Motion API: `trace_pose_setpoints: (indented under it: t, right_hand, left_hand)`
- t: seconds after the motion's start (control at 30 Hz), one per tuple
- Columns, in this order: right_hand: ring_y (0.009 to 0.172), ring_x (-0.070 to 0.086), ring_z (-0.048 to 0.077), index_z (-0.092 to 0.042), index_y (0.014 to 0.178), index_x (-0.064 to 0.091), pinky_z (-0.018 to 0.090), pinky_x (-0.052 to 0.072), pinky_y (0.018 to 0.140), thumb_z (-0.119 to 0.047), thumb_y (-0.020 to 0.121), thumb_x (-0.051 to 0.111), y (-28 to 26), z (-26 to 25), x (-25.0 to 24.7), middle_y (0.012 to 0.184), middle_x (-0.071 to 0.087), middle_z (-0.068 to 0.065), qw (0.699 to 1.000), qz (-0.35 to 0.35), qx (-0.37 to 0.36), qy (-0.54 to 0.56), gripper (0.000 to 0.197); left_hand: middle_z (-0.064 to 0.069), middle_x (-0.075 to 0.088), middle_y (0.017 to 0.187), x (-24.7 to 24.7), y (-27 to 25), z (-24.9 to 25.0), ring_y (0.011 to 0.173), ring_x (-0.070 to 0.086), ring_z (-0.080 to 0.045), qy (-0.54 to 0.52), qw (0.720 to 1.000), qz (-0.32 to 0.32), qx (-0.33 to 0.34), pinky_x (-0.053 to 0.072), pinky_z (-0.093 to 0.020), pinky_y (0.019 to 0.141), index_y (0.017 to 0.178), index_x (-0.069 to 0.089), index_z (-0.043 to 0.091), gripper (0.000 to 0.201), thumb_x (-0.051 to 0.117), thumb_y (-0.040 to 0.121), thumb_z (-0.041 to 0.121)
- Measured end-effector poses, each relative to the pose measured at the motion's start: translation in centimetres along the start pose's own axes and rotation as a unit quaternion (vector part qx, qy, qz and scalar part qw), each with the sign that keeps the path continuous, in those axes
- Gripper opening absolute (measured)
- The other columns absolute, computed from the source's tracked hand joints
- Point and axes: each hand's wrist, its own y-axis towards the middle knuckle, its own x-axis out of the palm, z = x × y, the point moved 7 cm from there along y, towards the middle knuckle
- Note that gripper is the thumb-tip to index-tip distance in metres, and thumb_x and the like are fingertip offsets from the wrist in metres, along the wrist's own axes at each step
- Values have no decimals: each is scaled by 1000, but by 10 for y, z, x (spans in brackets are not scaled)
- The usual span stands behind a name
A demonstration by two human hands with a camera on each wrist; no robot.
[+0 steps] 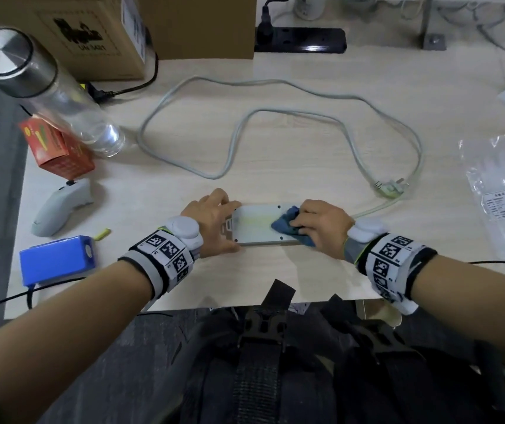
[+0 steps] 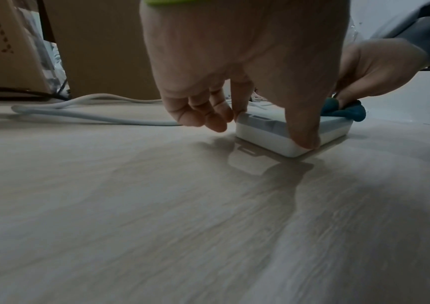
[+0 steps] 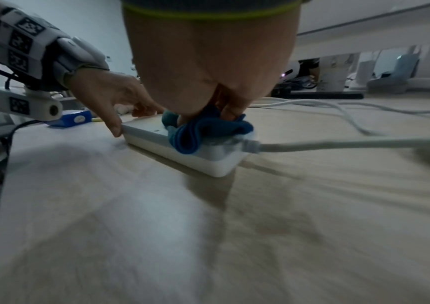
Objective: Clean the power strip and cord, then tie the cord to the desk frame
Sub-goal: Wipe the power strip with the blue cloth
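Note:
A white power strip [image 1: 257,224] lies back side up near the desk's front edge, screws showing. My left hand [image 1: 214,221] grips its left end, thumb on the near side [image 2: 305,139] and fingers on the far side. My right hand [image 1: 318,224] holds a bunched blue cloth [image 1: 288,226] and presses it on the strip's right end [image 3: 208,131]. The grey-white cord [image 1: 233,142] leaves the strip's right end [image 3: 338,144], loops across the desk and ends in a plug [image 1: 392,186].
At the left stand a clear bottle with a steel cap [image 1: 46,87], a red carton [image 1: 55,148], a grey controller [image 1: 61,206] and a blue box [image 1: 57,260]. Cardboard boxes [image 1: 92,32] and a black power strip [image 1: 300,39] line the back. Plastic bags [image 1: 502,191] lie at the right.

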Motion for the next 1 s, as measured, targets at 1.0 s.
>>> trace_pose_setpoints:
  t: [1.0]
  right_hand:
    - [74,51,33,-8,99,69,37,46,67,-14,75,68,53,-72,52,93,59,15,998,-13,-62,14,25]
  left_hand:
    - [10,46,84,8,4,0,73,55,-20,-42,999,-8,-3,48,-35,69,109,45,35,52,68,67,57]
